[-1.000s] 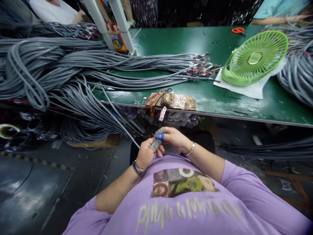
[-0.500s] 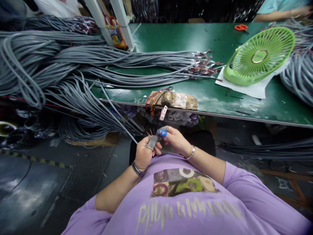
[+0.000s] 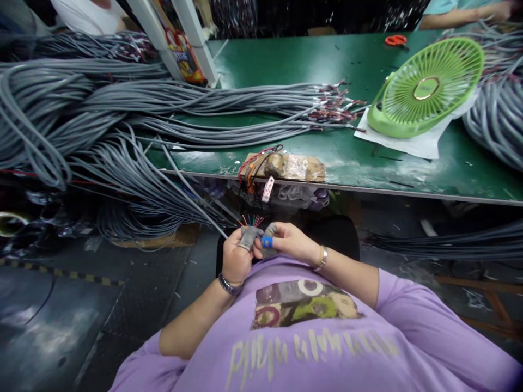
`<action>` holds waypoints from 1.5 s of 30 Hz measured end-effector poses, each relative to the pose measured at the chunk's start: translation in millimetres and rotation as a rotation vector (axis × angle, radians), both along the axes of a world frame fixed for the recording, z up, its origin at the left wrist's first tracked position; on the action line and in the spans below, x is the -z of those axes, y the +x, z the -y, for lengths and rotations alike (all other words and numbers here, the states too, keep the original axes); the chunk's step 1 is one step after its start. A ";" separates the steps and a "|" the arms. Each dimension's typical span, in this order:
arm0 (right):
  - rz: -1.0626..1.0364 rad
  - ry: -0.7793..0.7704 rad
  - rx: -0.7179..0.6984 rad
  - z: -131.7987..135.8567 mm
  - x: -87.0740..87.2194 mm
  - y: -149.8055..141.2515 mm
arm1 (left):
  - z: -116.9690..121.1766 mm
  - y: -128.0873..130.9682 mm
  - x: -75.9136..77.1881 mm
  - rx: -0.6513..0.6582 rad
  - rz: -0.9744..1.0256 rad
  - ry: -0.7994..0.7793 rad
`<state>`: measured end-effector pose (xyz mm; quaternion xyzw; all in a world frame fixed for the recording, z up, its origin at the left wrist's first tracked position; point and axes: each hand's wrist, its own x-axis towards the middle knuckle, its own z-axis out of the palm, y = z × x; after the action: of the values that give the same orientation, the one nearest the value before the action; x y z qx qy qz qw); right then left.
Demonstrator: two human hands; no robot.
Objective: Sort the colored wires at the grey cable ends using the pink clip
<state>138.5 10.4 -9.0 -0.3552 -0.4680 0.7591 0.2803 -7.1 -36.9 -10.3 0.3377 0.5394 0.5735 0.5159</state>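
The end of a gray multi-core cable (image 3: pixel 214 223) is gripped in the left hand (image 3: pixel 238 256), below the front edge of the green bench (image 3: pixel 286 60). Thin colored wires (image 3: pixel 254 221) are fanned upward from that grip. The right hand (image 3: pixel 290 239) is held just beside it, fingers curled, one digit wrapped with a blue band (image 3: pixel 267 242); whether anything is pinched there cannot be told. On the bench, a bundle of gray cables (image 3: pixel 229 100) is laid out, with a green fan (image 3: pixel 427 90) set on white paper (image 3: pixel 420 148) near the stripped ends.
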 end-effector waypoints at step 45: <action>-0.098 -0.092 0.155 -21.9 -6.4 -2.4 | 1.2 1.9 -9.2 0.140 0.039 -0.131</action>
<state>136.1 32.3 -2.5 -0.3651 -0.3897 0.7723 0.3442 -5.1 -38.1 -1.1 0.3290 0.5406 0.5060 0.5861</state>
